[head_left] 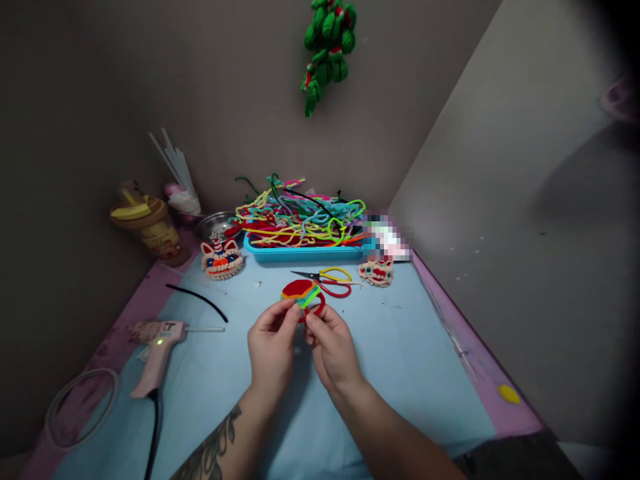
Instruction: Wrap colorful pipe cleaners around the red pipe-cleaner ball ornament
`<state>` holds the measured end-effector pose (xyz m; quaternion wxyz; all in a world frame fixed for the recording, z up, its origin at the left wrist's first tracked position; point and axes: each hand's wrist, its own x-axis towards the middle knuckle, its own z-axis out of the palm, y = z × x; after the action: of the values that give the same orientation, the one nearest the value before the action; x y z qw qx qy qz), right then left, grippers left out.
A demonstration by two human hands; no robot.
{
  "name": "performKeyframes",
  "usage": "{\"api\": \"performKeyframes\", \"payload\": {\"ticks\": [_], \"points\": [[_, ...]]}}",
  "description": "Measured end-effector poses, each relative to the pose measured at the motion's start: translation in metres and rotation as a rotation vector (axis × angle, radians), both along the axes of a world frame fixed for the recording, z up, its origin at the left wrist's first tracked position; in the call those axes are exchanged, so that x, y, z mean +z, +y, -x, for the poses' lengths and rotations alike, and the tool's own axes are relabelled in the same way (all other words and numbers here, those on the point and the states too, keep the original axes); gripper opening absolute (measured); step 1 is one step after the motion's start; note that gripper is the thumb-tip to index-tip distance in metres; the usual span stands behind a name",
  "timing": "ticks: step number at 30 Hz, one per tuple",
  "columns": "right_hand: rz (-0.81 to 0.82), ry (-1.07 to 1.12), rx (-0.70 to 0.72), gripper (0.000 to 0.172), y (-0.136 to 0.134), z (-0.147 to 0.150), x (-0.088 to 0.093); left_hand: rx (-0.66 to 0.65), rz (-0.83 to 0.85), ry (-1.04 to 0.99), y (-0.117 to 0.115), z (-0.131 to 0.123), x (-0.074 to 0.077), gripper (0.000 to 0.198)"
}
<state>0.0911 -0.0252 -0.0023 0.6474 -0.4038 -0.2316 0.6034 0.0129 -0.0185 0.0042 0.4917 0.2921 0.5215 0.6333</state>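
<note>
Between my hands, over the middle of the table, is a small round piece made of coloured pipe cleaners (299, 289), red with orange, blue and green bands at its edge. My left hand (275, 333) pinches its lower left edge between thumb and fingers. In my right hand (333, 343) a red pipe cleaner (321, 305) is pinched; it curves up in a loop beside the round piece. Just beyond lie scissors (327, 277) with one yellow and one red handle, blades pointing left. My fingers partly hide the lower edge of the piece.
A blue tray (310, 254) heaped with pipe cleaners stands at the back. Lion-head figures (223, 260) (377, 272) sit on either side. To the left are a pink glue gun (159, 353), its light green, a black pipe cleaner (200, 298), a metal bowl (213, 227) and a cup (155, 233).
</note>
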Motion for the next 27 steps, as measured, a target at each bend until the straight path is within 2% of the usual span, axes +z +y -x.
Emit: {"api": "performKeyframes", "payload": {"ticks": [16, 23, 25, 27], "points": [[0.012, -0.001, 0.013, 0.024, 0.001, -0.001, -0.001, -0.003, 0.003, -0.003, -0.001, 0.000, 0.001, 0.027], [0.039, 0.024, 0.075, 0.029, 0.002, 0.001, -0.004, 0.040, -0.038, 0.039, 0.005, 0.006, -0.001, 0.029], [0.055, 0.042, 0.015, 0.029, 0.004, 0.002, -0.006, 0.059, -0.046, 0.057, 0.007, 0.008, 0.000, 0.028], [-0.001, 0.044, -0.131, 0.029, 0.007, -0.003, -0.004, 0.067, -0.050, 0.069, 0.009, 0.011, 0.000, 0.028]]}}
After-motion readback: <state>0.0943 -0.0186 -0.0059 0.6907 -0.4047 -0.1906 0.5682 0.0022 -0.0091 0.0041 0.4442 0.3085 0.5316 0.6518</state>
